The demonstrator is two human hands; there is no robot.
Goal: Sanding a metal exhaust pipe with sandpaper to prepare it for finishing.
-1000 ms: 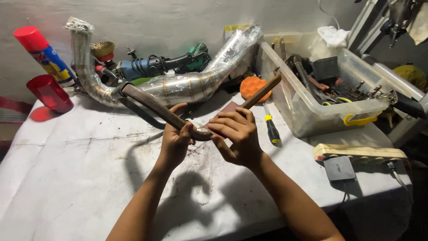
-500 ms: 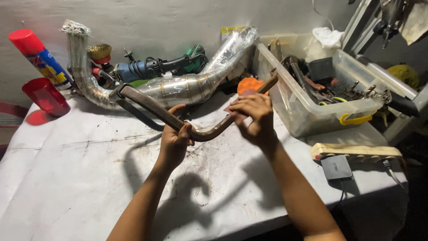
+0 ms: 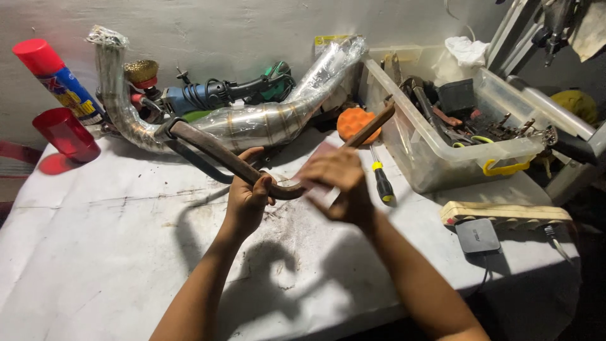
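Grip: left hand is clamping its fingers around the bent rusty pipe, holding it aloft over the white table, seemingly to steady it.
Rubbing hand: right hand, just beside, is pressing a reddish abrasive sheet onto the bend.
Beyond the grip: one plastic-wrapped exhaust pipe is lying behind; one screwdriver and one clear bin sit rightward.
Far left: one red cup, one spray can.
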